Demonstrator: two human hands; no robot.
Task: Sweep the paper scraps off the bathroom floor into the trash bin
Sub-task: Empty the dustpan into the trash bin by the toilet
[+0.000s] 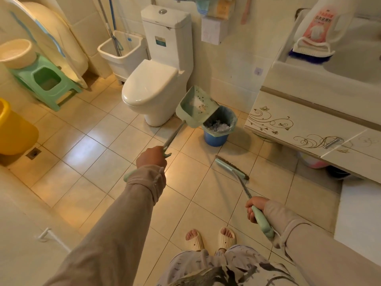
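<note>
My left hand (151, 156) grips the long handle of a pale green dustpan (195, 107), which is raised and tilted over the blue trash bin (216, 138). White paper scraps cling inside the pan, and more scraps (218, 126) lie in the bin's liner. My right hand (255, 207) holds the green grip of a broom (232, 169). The broom's head rests on the floor tiles, to the right of and nearer to me than the bin.
A white toilet (152, 89) stands just left of the bin. The vanity cabinet (309, 129) juts out on the right. A green stool (46, 81) and a yellow bucket (14, 129) sit at the left. My slippered feet (210, 238) are below.
</note>
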